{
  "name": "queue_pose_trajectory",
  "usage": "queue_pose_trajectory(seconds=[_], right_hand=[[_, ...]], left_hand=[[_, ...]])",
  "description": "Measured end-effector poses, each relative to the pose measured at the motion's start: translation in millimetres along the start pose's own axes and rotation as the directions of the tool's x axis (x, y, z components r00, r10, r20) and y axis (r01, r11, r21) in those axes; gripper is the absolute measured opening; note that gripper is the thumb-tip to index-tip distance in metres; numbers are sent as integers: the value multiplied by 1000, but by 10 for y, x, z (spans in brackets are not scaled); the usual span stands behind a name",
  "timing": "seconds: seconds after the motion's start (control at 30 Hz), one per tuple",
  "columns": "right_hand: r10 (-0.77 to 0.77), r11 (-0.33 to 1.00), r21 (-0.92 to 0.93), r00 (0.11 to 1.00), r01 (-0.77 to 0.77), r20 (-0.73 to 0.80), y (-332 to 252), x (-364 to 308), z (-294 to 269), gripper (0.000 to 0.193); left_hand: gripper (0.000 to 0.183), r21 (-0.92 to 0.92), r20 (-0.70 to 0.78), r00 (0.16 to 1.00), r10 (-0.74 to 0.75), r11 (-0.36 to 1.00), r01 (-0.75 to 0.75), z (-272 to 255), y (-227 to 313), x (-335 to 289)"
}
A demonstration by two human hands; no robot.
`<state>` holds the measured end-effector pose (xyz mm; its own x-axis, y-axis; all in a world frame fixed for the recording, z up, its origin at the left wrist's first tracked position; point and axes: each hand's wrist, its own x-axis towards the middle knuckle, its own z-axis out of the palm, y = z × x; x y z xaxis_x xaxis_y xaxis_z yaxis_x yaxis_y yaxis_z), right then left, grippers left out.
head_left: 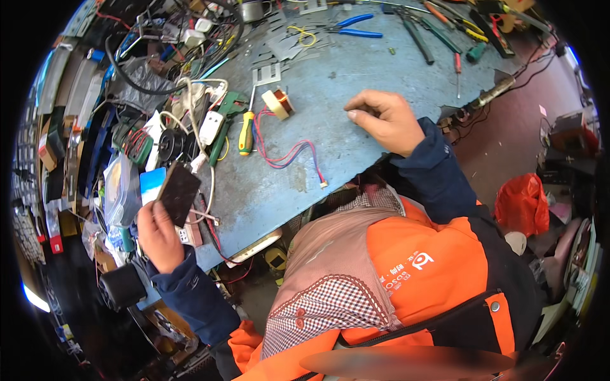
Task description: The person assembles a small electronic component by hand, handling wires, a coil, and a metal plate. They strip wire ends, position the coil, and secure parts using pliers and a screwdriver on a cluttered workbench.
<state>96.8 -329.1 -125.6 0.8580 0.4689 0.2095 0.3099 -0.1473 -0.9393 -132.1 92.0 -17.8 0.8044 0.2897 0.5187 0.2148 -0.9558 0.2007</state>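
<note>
orange jacket (438, 254) nearest the camera, and out over the cluttered left side of the blue bench (267, 190) there's the dark flat device (180, 195), tilted, pinched at its edge by the left hand (159, 238); a firm edge hold, kept clear of the white cable (211, 184) beside it, looks wisest. beyond lie the yellow-green screwdriver (246, 134) and wired coil (277, 105), and further across the right hand (387, 124) hovers loosely curled, whether thumb and fingertips meet i can't tell
</note>
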Motion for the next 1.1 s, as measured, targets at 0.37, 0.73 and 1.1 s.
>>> queue_pose_trajectory(seconds=[0.37, 0.73, 1.1], right_hand=[[-324, 929, -289, 887, 232, -328, 74, -156, -617, 14], [-382, 645, -762, 891, 66, -246, 308, -53, -946, 3], [-424, 562, -808, 900, 176, -99, 316, -43, -1063, 11]], left_hand=[[38, -46, 72, 690, 721, 693, -719, 1235, 2470, 208], [73, -468, 165, 843, 513, 793, -391, 1867, 2581, 465], [64, -432, 234, 849, 475, 833, -347, 1937, 2673, 376]])
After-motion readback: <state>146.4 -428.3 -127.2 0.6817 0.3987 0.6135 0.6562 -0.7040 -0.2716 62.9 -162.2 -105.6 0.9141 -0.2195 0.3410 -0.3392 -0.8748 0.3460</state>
